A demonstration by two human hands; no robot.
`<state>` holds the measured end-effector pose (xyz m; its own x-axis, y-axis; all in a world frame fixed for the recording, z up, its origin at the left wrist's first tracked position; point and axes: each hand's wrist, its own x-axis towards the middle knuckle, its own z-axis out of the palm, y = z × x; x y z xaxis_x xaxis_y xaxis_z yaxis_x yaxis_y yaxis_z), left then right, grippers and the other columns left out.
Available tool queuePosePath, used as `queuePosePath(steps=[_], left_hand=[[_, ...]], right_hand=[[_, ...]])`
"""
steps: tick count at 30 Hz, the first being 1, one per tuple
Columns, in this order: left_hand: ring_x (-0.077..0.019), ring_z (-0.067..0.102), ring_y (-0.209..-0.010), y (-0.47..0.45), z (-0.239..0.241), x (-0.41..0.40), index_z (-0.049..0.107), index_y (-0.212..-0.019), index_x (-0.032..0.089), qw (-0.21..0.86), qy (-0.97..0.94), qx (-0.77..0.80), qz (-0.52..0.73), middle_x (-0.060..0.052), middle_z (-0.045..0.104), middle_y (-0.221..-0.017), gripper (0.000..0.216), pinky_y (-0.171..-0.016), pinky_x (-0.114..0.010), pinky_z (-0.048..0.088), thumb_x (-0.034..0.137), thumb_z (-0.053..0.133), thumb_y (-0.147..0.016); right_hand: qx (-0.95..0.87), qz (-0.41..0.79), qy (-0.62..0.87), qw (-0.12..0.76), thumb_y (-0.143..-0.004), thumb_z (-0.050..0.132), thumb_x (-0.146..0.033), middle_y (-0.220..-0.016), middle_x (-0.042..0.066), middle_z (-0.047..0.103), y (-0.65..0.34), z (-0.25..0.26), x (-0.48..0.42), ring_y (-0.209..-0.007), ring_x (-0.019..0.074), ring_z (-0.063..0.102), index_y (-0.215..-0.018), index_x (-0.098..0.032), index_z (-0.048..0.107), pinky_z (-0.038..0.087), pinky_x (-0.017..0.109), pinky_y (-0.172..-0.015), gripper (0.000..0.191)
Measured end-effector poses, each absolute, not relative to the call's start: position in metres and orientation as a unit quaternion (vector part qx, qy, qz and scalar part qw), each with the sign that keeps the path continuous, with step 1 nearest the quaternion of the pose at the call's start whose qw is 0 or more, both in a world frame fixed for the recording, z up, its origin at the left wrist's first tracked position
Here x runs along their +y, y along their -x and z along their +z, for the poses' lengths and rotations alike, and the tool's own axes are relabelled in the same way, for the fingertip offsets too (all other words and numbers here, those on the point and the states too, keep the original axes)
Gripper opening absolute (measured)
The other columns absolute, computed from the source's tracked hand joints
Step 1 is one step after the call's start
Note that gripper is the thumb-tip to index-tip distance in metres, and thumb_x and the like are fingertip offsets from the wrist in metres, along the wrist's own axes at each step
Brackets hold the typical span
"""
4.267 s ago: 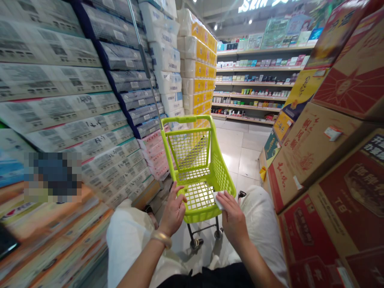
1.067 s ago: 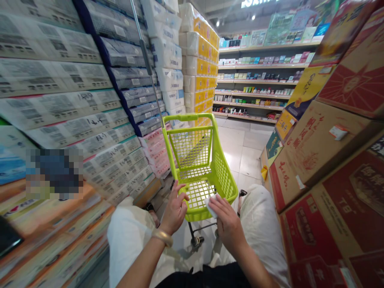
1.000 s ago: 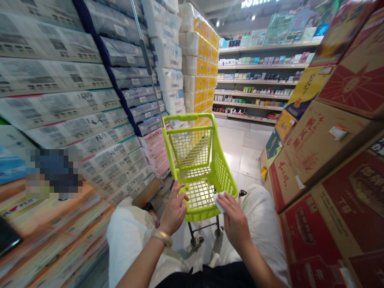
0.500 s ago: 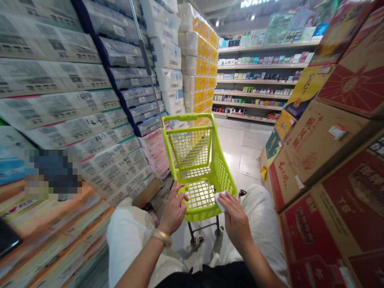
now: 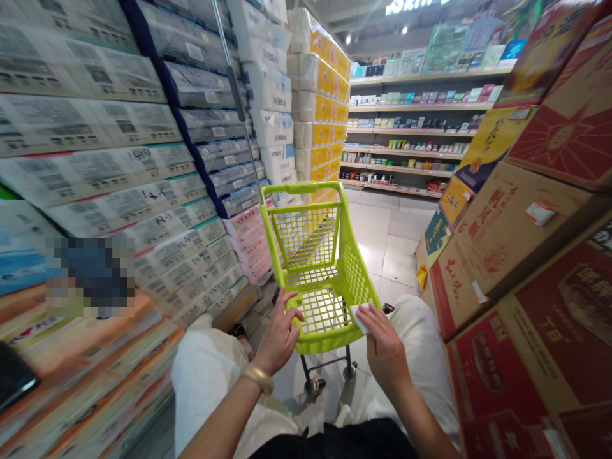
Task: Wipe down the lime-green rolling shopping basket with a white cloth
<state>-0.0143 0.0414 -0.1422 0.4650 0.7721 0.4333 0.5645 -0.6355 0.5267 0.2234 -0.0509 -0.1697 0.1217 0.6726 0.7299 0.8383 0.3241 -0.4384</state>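
A lime-green plastic shopping cart (image 5: pixel 356 274), small in size and with a grid-pattern basket, stands between my knees. At its near left corner, my left hand (image 5: pixel 278 333) has its fingers bent over the rim; a gold bangle (image 5: pixel 258 377) is on that wrist. My right hand (image 5: pixel 385 335) holds a folded white tissue (image 5: pixel 359 315) under its fingers, pressed against the basket's near right corner. The part of the tissue beneath the fingers is hidden. Nothing lies in the basket. A metal pole (image 5: pixel 241 115) rises from the cart's far left side.
Stacked packs of paper goods (image 5: pixel 167 210) wall the left side. Cardboard cartons (image 5: pixel 507 236) are piled close on the right. Tiled floor (image 5: pixel 373 223) leads to product shelves (image 5: pixel 406 132) at the back. A pixelated patch (image 5: pixel 93 277) covers something at left.
My right hand and the tissue have slid slightly right along the rim's corner. My left hand stays at the left corner. The whole view has shifted a little.
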Motion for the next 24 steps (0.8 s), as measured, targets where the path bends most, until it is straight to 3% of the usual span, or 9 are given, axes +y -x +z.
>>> queuePosePath(steps=[11,16,19,24], left_hand=[[-0.0258,0.017,-0.15,0.032,-0.134,0.055,0.059,-0.093,0.02,0.167,-0.859,0.383,0.296,-0.008,0.04,-0.149,0.033,-0.117,-0.051,0.032,0.005,0.035,-0.075],[-0.0279,0.023,-0.148,0.048,-0.129,0.073,0.059,-0.103,0.019,0.108,-0.876,0.384,0.271,-0.011,0.048,-0.144,0.044,-0.117,-0.056,0.029,0.003,0.037,-0.068],[-0.0297,0.024,-0.147,0.045,-0.122,0.064,0.058,-0.113,0.02,0.046,-0.867,0.406,0.285,-0.01,0.051,-0.141,0.044,-0.119,-0.061,0.021,0.006,0.041,-0.075],[-0.0278,0.045,-0.135,0.017,-0.114,0.014,0.048,-0.132,0.021,0.066,-0.902,0.336,0.262,-0.01,0.059,-0.132,0.052,-0.119,-0.054,0.026,0.018,0.05,-0.08]], right_hand=[[-0.729,-0.024,0.508,0.458,-0.085,0.04,-0.001,-0.127,0.004,0.067,-0.204,-0.159,-0.062,-0.128,0.0225,0.056,-0.131,-0.027,0.059,0.048,0.049,-0.107,0.056],[-0.717,-0.042,0.51,0.473,-0.087,0.041,-0.002,-0.125,0.005,0.069,-0.213,-0.155,-0.061,-0.127,0.0222,0.057,-0.13,-0.026,0.06,0.049,0.048,-0.107,0.053],[-0.743,-0.034,0.487,0.458,-0.088,0.04,-0.002,-0.126,0.005,0.068,-0.202,-0.151,-0.065,-0.128,0.0209,0.056,-0.13,-0.025,0.06,0.049,0.046,-0.107,0.052],[-0.787,-0.007,0.448,0.424,-0.089,0.041,-0.004,-0.126,0.006,0.068,-0.19,-0.145,-0.069,-0.131,0.0199,0.053,-0.129,-0.024,0.061,0.047,0.044,-0.108,0.049]])
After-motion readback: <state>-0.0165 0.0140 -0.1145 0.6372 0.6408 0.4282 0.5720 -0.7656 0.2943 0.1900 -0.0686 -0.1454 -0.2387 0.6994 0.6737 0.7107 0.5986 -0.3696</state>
